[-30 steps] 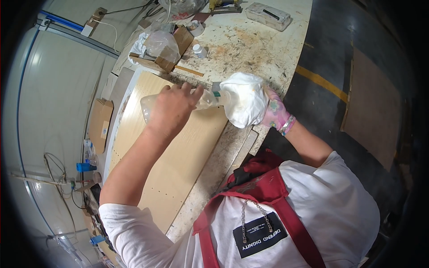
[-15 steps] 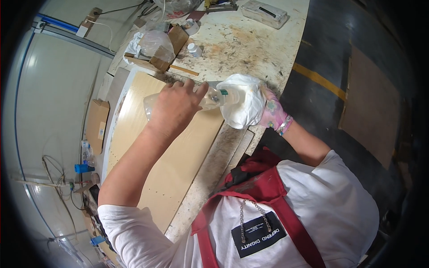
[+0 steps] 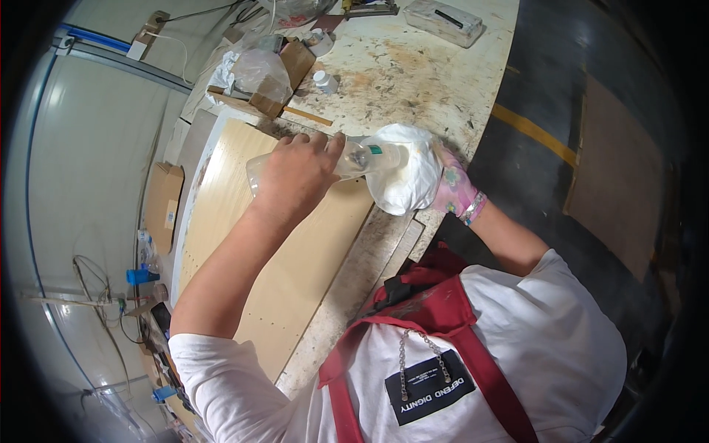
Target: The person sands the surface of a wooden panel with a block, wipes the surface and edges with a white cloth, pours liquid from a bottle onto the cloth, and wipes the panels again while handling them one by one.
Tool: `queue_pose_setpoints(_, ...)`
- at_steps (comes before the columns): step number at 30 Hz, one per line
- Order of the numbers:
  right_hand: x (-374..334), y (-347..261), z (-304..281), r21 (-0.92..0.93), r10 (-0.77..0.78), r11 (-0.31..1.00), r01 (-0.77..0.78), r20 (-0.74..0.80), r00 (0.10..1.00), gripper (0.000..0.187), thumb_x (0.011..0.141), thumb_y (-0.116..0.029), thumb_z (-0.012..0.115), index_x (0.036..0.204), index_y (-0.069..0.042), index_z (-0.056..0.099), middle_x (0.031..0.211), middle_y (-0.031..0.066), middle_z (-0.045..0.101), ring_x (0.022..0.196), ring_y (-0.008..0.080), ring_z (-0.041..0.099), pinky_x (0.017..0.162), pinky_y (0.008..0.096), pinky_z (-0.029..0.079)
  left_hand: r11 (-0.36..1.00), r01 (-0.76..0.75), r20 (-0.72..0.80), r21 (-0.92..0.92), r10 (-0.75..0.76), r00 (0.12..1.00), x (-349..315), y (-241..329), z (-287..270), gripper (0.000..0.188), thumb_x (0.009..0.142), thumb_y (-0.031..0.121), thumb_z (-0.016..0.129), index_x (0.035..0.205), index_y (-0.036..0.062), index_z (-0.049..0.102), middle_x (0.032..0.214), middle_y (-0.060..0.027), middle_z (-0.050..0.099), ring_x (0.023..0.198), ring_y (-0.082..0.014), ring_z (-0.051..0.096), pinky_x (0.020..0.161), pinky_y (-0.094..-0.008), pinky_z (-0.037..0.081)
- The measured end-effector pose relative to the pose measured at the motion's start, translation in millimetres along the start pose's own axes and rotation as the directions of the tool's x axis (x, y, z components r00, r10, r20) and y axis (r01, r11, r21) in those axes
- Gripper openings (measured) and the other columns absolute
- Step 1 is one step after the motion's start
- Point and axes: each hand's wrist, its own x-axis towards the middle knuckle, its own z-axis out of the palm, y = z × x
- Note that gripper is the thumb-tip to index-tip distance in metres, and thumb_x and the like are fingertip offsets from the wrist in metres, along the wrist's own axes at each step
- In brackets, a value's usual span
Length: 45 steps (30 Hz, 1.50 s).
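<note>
My bare left hand (image 3: 297,171) is wrapped around a clear plastic bottle (image 3: 357,159) lying tipped on its side, its neck end pointing right. The bottle's mouth end meets a bunched white cloth (image 3: 410,171); whether liquid is coming out cannot be made out. My right hand (image 3: 455,189), in a pink flowered glove, grips the cloth from its right side, and the fingertips are hidden behind the folds. Below both hands lies a pale wooden panel (image 3: 295,251) with small holes along its edges.
The stained worktable (image 3: 413,81) carries a small white bottle (image 3: 325,82), a cardboard box with plastic bags (image 3: 262,74), a thin wooden strip (image 3: 308,116) and a grey block (image 3: 444,22). A brown board (image 3: 620,177) is at the right by the dark floor.
The view has shifted slightly, so everything sits a little further right. The bottle still meets the cloth, and both hands keep their grip.
</note>
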Motion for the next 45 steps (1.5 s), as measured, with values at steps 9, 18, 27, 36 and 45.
queue_pose_setpoints(9, 9.1, -0.9, -5.0, -0.013, 0.014, 1.0, -0.013, 0.065, 0.998, 0.065, 0.101, -0.051, 0.037, 0.149, -0.008, 0.039, 0.151, 0.0161, 0.044, 0.136, 0.0347, 0.046, 0.115, 0.0537, 0.034, 0.992, -0.058, -0.087, 0.109, 0.068, 0.994, 5.0, -10.9, -0.5, 0.036, 0.084, 0.008, 0.058, 0.12, 0.0092, 0.057, 0.094, -0.0055, 0.063, 0.09, -0.021, 0.065, 0.078, -0.035, 0.051)
queue_pose_setpoints(18, 14.3, -11.3, -12.9, -0.018, -0.014, 1.0, 0.014, -0.008, 1.0, 0.066, 0.101, -0.052, 0.037, 0.15, -0.008, 0.039, 0.152, 0.0164, 0.043, 0.137, 0.0337, 0.045, 0.115, 0.0528, 0.034, 0.995, 0.006, 0.04, 0.101, -0.01, 0.999, 6.0, -17.8, 6.4, 0.036, 0.083, 0.018, 0.067, 0.118, 0.0112, 0.059, 0.103, -0.0044, 0.064, 0.095, -0.0237, 0.064, 0.082, -0.0365, 0.052)
queue_pose_setpoints(27, 40.1, -47.3, 85.0, -0.169, -0.075, 0.978, 0.124, 0.267, 0.961, 0.065, 0.101, -0.051, 0.039, 0.148, -0.006, 0.041, 0.148, 0.0155, 0.047, 0.135, 0.0314, 0.048, 0.114, 0.0477, 0.037, 0.875, 0.176, -0.094, -0.451, -0.243, 0.966, 47.4, -29.4, 37.8, 0.055, 0.079, 0.03, 0.078, 0.126, 0.0086, 0.057, 0.113, -0.0111, 0.064, 0.102, -0.0303, 0.065, 0.086, -0.0411, 0.051)
queue_pose_setpoints(36, 97.8, -121.2, 103.4, -0.161, -0.185, 0.959, 0.232, 0.265, 0.946, 0.057, 0.101, -0.047, 0.045, 0.14, -0.006, 0.051, 0.14, 0.0139, 0.056, 0.128, 0.0326, 0.054, 0.111, 0.0475, 0.04, 0.138, 0.013, -0.078, -0.99, -0.63, 0.772, 152.5, -89.1, 145.3, 0.065, 0.078, 0.013, 0.081, 0.135, 0.0038, 0.052, 0.122, -0.0171, 0.066, 0.113, -0.0292, 0.063, 0.093, -0.0381, 0.05)
queue_pose_setpoints(45, 13.7, -96.2, -31.7, -0.275, -0.225, 0.945, 0.176, -0.158, 0.961, 0.068, 0.1, -0.054, 0.042, 0.15, -0.008, 0.038, 0.153, 0.0146, 0.041, 0.139, 0.0351, 0.041, 0.117, 0.0519, 0.031, -0.264, 0.021, 0.232, -0.964, -0.801, 0.553, 176.7, -67.5, 219.9, 0.073, 0.084, 0.007, 0.074, 0.148, 0.0034, 0.038, 0.143, -0.0154, 0.049, 0.126, -0.0261, 0.051, 0.105, -0.035, 0.041)
